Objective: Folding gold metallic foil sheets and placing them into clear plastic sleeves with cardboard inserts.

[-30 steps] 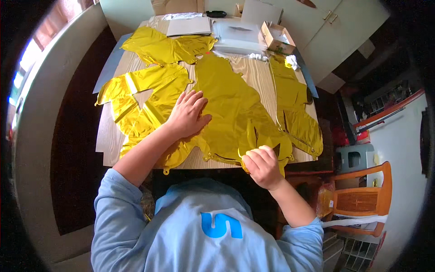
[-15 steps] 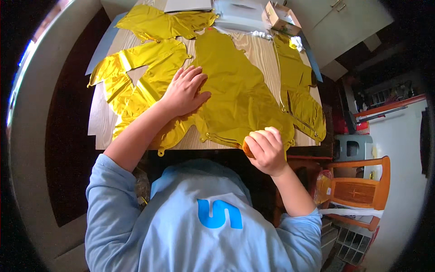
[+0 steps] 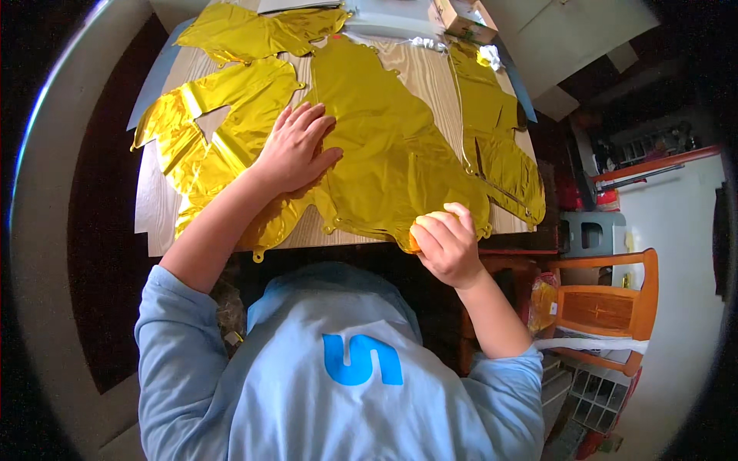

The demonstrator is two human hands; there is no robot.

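Note:
A large flat gold foil balloon [image 3: 384, 146] with small tabs along its edges lies on the wooden table [image 3: 427, 73]. My left hand [image 3: 296, 154] rests palm down on the foil, left of its middle, fingers stretched out. At the table's front edge my right hand [image 3: 448, 244] is closed around the near edge of the same foil, which bunches up in its fingers. More flat gold foil [image 3: 254, 88], creased and shiny, spreads to the left. A further gold foil piece [image 3: 238, 34] is at the far left, and a gold foil strip [image 3: 492, 100] runs along the right side.
An open cardboard box [image 3: 465, 19] sits at the far right of the table, with a crumpled white and yellow scrap [image 3: 490, 56] near it. A thin white cord [image 3: 460, 115] trails beside the right foil. Right of the table stand a wooden chair [image 3: 600, 303] and a grey stool [image 3: 592, 230].
The whole view has shifted, so the table and foil appear slightly farther left and up. My left hand stays flat on the foil; my right hand keeps its grip on the near edge.

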